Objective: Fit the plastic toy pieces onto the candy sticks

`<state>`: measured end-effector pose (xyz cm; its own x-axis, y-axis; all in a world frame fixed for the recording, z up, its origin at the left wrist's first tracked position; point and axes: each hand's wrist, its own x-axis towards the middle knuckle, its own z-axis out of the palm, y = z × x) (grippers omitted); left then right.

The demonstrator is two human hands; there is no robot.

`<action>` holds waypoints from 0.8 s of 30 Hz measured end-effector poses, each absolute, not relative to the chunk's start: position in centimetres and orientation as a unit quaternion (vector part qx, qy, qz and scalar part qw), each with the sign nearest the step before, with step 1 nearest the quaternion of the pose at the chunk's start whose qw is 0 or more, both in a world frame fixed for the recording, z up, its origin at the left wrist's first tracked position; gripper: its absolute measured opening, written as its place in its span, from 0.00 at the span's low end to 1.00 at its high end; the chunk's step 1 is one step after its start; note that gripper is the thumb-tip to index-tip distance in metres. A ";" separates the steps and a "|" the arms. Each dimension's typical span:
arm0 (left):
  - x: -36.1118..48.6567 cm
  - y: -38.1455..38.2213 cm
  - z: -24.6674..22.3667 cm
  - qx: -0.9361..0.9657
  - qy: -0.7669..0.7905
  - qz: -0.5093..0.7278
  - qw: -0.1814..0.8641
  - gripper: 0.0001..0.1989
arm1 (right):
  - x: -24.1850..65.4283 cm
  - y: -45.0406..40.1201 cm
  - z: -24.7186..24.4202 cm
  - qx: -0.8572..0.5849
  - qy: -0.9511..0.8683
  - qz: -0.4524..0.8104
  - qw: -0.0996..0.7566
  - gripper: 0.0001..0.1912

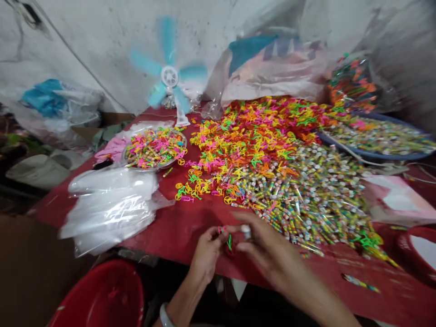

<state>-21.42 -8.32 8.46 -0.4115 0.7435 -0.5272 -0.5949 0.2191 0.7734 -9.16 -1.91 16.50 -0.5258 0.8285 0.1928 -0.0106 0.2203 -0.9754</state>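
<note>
The left hand's point(206, 254) fingertips are pinching one pink piece point(221, 230), near side of the coloured heap point(252, 136); one green piece point(229, 243) is showing just beneath, between the hands. The right hand point(264, 240) is blurring, its thumb and fingers curving around one small white thing point(245, 231); I cannot tell whether they are gripping it. That hand is blocking my view of some table beneath it.

Outward, countless printed sticks point(306, 195) are spilling to the heap's right and nearer side, while one stray stick point(360, 282) is lying well apart, nearer and rightward. One blue tray point(402, 157) is holding more sticks, right of the heap. Left of it, one round dish point(160, 166) is brimming with mixed pieces, and clear bags point(112, 204), too overlapped for counting, are lying nearer. One five-bladed fan point(169, 76) is standing behind that dish, blades blurring. Two red tubs are flanking the near side: one left point(102, 277), one right point(405, 250).
</note>
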 end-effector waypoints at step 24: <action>-20.1 -8.5 8.6 0.241 0.632 0.546 0.495 0.11 | -6.7 -3.4 6.6 -0.425 -0.709 0.475 0.301 0.10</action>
